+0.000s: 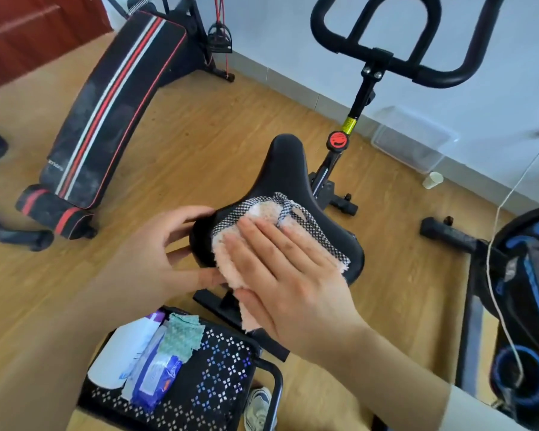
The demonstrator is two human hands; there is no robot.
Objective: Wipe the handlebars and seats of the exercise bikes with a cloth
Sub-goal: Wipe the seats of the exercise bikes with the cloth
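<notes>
A black bike seat (288, 169) fills the middle of the view, its nose pointing away from me. A pale pink cloth (263, 213) with a black-and-white checked border lies across the wide rear of the seat. My right hand (290, 275) presses flat on the cloth with straight fingers. My left hand (165, 247) grips the seat's left rear edge, fingers curled round it. The bike's black handlebars (386, 54) rise beyond the seat at the upper right.
A black perforated basket (218, 368) below the seat holds a white bottle (128, 349), a wipes pack (156, 374) and a green cloth (181, 337). A sit-up bench (112, 110) lies left. A second bike (523, 306) with a white cord stands right. A clear box (414, 141) sits by the wall.
</notes>
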